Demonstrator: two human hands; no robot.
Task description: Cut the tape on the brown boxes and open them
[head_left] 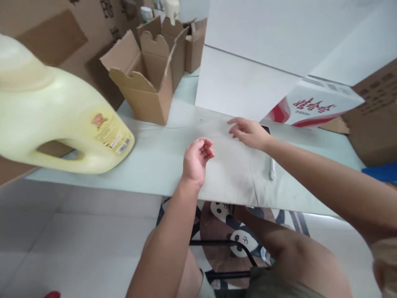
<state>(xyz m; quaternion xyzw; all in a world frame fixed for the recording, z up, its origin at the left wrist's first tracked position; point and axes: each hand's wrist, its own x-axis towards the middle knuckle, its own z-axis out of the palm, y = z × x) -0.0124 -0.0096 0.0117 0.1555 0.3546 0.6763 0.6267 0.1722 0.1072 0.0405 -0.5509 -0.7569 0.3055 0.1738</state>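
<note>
A pale grey-green cloth bag [235,169] lies flat on the light table [149,165], hanging slightly over the near edge. My left hand [197,159] hovers over the bag's left part, fingers loosely curled, nothing in them. My right hand [248,132] rests flat on the bag's far edge, fingers stretched out. A white cord or strap [272,169] lies on the bag by my right forearm.
A large pale yellow jug [56,124] with a handle lies on its side at the left. Open cardboard boxes [149,78] stand at the back. A red-and-white carton [310,105] sits at the right, brown boxes behind it. A panda-patterned stool [229,231] shows under the table.
</note>
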